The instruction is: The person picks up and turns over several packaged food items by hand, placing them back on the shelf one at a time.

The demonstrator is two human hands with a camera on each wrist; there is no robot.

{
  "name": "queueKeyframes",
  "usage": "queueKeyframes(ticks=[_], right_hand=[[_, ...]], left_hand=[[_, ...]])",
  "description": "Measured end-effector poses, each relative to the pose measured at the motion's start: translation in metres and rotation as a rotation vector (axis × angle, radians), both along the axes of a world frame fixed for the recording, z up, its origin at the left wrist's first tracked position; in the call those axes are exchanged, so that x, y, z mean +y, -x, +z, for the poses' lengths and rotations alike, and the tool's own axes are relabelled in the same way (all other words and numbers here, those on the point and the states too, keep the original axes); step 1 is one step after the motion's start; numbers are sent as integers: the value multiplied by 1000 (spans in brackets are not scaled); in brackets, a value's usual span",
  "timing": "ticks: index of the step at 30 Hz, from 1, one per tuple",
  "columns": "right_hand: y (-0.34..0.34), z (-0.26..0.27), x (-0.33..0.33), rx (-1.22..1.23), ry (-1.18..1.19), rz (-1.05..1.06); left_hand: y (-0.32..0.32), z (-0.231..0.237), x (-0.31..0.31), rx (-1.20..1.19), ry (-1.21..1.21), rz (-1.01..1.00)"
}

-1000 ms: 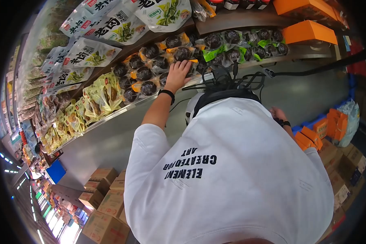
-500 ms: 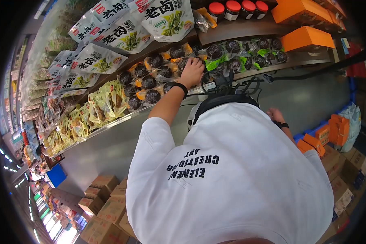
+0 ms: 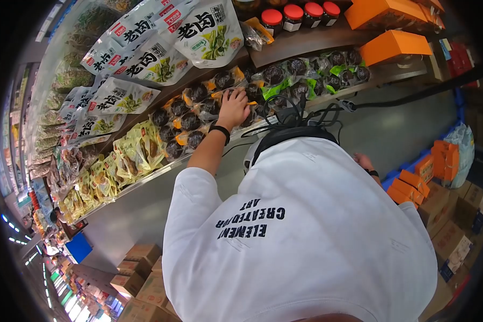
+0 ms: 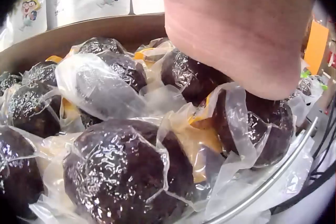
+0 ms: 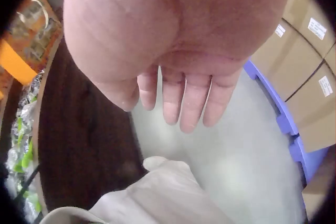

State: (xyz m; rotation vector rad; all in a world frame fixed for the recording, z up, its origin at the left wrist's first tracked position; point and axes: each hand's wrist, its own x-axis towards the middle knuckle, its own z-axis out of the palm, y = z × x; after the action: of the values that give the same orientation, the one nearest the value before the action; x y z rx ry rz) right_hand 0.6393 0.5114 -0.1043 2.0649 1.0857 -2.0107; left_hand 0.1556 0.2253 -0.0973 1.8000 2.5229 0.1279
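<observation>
My left hand point(image 3: 234, 111) rests, palm down, on dark round vacuum-packed foods point(image 3: 189, 121) in clear plastic with orange parts, lined up on a shelf. Its fingertips lie over a pack in the middle of the rows. In the left wrist view, the heel of the hand point(image 4: 241, 35) sits over a glossy dark pack at the right, while its fingers are hidden. More round packs point(image 4: 128, 169) fill the foreground. The right hand point(image 5: 178, 56) hangs beside the body with straight fingers point(image 5: 191, 103), holding nothing, above the grey floor.
Silver printed pouches point(image 3: 212, 35) stand behind the round packs, and yellowish packs point(image 3: 126, 155) lie to the left. Packs with green parts point(image 3: 300, 88), red-lidded jars point(image 3: 293, 17) and orange boxes point(image 3: 394, 48) are right. Black cables point(image 3: 327, 110) hang at the shelf edge. Cartons point(image 3: 137, 268) stand on the floor.
Over the round packs, my left hand first shifted right toward the green-marked ones, then came back left. The head view has tilted slightly. My right hand stays by the body.
</observation>
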Motion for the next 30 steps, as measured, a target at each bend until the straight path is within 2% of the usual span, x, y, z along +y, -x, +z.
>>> queueKeyframes(ticks=[5, 7, 8, 10, 12, 14, 15, 17, 18, 19, 20, 22, 24, 26, 27, 28, 30], right_hand=[[21, -4, 35, 113, -2, 16], [37, -15, 62, 293, 72, -29], [58, -4, 70, 296, 68, -12], [111, 27, 84, 292, -118, 135], [168, 52, 97, 256, -231, 185], [220, 48, 129, 283, -286, 478], [246, 33, 146, 382, -457, 664], [309, 30, 147, 482, -519, 812], [345, 54, 132, 468, -410, 780], [378, 75, 118, 456, -292, 865], [409, 72, 106, 467, -261, 917], [453, 76, 76, 308, -513, 1069], [498, 38, 72, 341, -552, 1103], [521, 45, 44, 365, -552, 1176], [538, 23, 52, 403, -560, 1135], [554, -6, 64, 435, -565, 1090], [562, -7, 55, 373, -645, 1079]], left_hand=[[-7, 0, -8, -37, -67, 70], [-12, 8, -8, -52, -10, 82], [-14, 7, -8, -48, -17, 98], [-19, 2, -10, -19, -80, 67], [-27, 8, -15, -21, -49, 114], [-37, 11, -26, -45, -139, 197], [-45, 20, -34, -54, -181, 272], [-60, 33, -57, -82, -250, 411], [-70, 40, -72, -119, -325, 509], [-81, 52, -86, -110, -365, 580], [-91, 55, -101, -96, -357, 630], [-116, 60, -130, -65, -398, 886], [-143, 68, -154, -29, -435, 1008], [-171, 74, -172, 44, -459, 1198], [-198, 72, -184, 71, -483, 1328], [-220, 69, -191, 81, -470, 1361], [-254, 64, -199, 58, -462, 1575]])
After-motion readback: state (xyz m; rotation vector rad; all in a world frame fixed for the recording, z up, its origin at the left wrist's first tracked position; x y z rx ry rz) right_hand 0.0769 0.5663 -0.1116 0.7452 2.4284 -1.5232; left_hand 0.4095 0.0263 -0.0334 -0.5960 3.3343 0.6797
